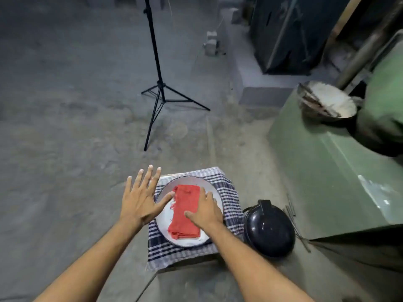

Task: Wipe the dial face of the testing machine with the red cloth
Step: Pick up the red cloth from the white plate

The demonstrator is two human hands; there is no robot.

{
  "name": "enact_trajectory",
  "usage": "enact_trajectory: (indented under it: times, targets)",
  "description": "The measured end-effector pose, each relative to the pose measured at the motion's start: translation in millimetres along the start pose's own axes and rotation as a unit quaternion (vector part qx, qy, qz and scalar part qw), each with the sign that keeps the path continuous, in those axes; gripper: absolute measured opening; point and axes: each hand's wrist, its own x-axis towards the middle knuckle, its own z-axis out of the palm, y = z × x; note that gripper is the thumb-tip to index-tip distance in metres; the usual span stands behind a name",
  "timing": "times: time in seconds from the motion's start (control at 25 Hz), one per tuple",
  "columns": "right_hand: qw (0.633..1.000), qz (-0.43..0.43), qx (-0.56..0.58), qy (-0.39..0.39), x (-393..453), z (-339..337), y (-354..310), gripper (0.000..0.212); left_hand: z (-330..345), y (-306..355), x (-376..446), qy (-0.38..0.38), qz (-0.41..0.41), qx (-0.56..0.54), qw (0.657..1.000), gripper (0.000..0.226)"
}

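Note:
A folded red cloth (185,211) lies on a white round plate (168,214), which rests on a blue-and-white checked towel (229,192) over a low stand. My right hand (205,211) lies flat on the cloth's right edge, fingers spread, not closed around it. Just left of the plate my left hand (141,192) hovers open with fingers apart, its thumb over the plate rim near the cloth. The green testing machine (331,171) fills the right side; no dial face is visible.
A black helmet (269,228) sits on the floor right of the stand. On the green machine's ledge rests a metal bowl (327,101) of pale material. A black tripod (160,92) stands on the concrete floor ahead. Dark equipment is at the far right back.

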Motion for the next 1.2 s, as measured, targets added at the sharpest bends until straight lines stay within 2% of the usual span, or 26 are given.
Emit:
enact_trajectory:
  times: [0.12, 0.2, 0.28, 0.32, 0.4, 0.44, 0.52, 0.68, 0.84, 0.92, 1.0, 1.12, 1.2]
  targets:
    - [0.983, 0.147, 0.106, -0.025, 28.3, 58.3, -12.0, 0.128, 35.1, -10.5, 13.4, -0.009, -0.013, -0.007, 1.0, 0.11]
    - [0.975, 0.204, 0.089, 0.013, 39.0, 82.8, -26.7, 0.137, 51.1, -16.8, 17.6, -0.008, -0.018, -0.018, 1.0, 0.107]
    - [0.961, 0.254, 0.093, 0.053, 51.1, 91.7, -35.9, 0.135, 59.7, -24.4, 16.6, -0.011, -0.027, -0.028, 0.999, 0.107]
    - [0.951, 0.273, 0.125, 0.075, 57.4, 91.8, -36.8, 0.125, 61.7, -29.8, 16.0, -0.014, -0.025, -0.032, 0.999, 0.106]
    - [0.922, 0.289, 0.251, 0.061, 65.7, 88.0, -32.7, 0.094, 63.2, -35.9, 13.7, -0.026, -0.029, -0.028, 0.999, 0.106]
    - [0.897, 0.292, 0.329, 0.048, 65.5, 84.2, -31.0, 0.079, 61.9, -38.7, 12.0, -0.028, -0.031, -0.03, 0.999, 0.105]
    - [0.816, 0.29, 0.497, 0.045, 60.3, 72.0, -29.8, 0.057, 54.5, -41.2, 11.8, -0.027, -0.035, -0.036, 0.998, 0.105]
    - [0.64, 0.253, 0.726, -0.003, 43.5, 32.7, -19.1, 0.037, 27.4, -32.0, 17.8, -0.011, -0.034, -0.045, 0.998, 0.108]
    - [0.53, 0.165, 0.832, -0.02, 10.2, -20.8, 7.7, 0.022, -18.0, 5.6, 26.7, 0.009, 0.002, -0.045, 0.999, 0.109]
    - [0.506, 0.104, 0.856, -0.028, -8.2, -50.6, 16.4, 0.042, -43.2, 34.6, 30.9, 0.019, 0.026, -0.043, 0.999, 0.109]
    - [0.5, 0.072, 0.863, -0.02, -28.9, -84.2, 25.9, 0.047, -71.6, 72.1, 34.2, 0.033, 0.057, -0.042, 0.997, 0.11]
    - [0.488, 0.016, 0.871, 0.051, -66.5, -136.4, 56.2, 0.063, -115.8, 139.8, 33.7, 0.06, 0.114, -0.034, 0.991, 0.108]
    - [0.473, -0.061, 0.874, 0.088, -99.1, -169.8, 82.2, 0.062, -144.5, 186.9, 28.5, 0.077, 0.152, -0.029, 0.985, 0.108]
